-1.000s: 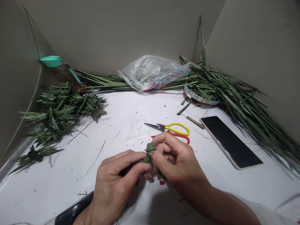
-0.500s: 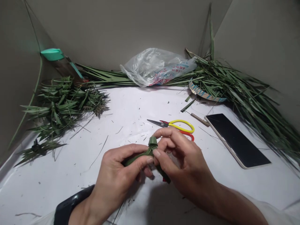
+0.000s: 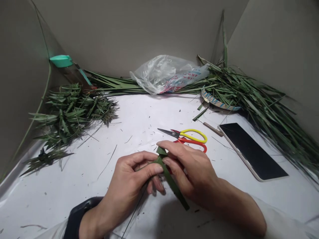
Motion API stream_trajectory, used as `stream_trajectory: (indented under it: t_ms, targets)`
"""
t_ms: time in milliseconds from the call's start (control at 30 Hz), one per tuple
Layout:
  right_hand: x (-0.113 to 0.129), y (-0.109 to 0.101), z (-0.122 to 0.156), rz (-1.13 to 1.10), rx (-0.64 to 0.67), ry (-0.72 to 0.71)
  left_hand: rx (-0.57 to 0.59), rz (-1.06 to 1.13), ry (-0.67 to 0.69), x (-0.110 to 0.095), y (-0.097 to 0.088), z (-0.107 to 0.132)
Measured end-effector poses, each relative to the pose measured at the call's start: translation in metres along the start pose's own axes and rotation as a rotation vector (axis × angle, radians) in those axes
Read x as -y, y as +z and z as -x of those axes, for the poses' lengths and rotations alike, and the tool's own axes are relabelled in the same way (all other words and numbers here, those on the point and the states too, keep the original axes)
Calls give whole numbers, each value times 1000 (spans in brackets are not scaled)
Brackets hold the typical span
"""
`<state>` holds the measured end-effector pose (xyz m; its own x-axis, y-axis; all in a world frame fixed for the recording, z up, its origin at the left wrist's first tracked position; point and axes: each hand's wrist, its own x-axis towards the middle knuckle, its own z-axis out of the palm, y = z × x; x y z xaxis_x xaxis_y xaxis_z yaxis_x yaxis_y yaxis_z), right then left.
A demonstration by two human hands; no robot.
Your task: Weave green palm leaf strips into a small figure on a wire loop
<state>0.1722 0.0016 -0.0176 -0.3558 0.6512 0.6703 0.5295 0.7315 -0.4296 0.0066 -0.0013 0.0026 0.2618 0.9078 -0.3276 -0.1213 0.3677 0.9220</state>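
Between my two hands, near the middle of the white table, is a folded green leaf strip (image 3: 174, 187), its long flat end slanting down to the right. My left hand (image 3: 139, 172) pinches the folded part between thumb and fingers. My right hand (image 3: 191, 166) is closed on the upper folds, index finger over the top and thumb against the side. The fingers hide part of the folds. Just behind my right hand lie scissors (image 3: 193, 135) with one yellow and one red handle, blades pointing left.
Spiky green woven leaf pieces (image 3: 67, 109) are heaped at left, before a teal-lidded bottle (image 3: 61, 61). Long leaves (image 3: 259, 96) and a plastic bag (image 3: 166, 74) lie along the back. A phone (image 3: 253, 151), a thin-handled tool (image 3: 212, 128) and a striped curved band (image 3: 219, 103) are at right.
The strip's long end now shows in full, hanging lower right across the front. My right hand has shifted slightly left and its fingers have moved over the top fold. The view has tilted slightly.
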Motion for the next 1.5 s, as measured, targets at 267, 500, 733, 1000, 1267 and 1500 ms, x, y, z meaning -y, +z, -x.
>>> stream_trajectory:
  t_ms: [267,500,733,1000,1267,1500]
  targets:
    - [-5,2,2,51,78,-81,-5,-62,-43,1,-3,-2]
    - [-6,3,7,166,71,-163,9,-61,-97,0,-2,0]
    - [-11,3,6,170,63,-194,12,-41,-24,-2,-2,0]
    - [-2,3,5,-47,13,-12,-42,4,55,-4,-5,-2]
    - [2,2,3,-269,123,255,-93,41,97,-2,-11,-7]
    - [6,-4,1,-473,245,439,-47,65,94,-8,-14,-11]
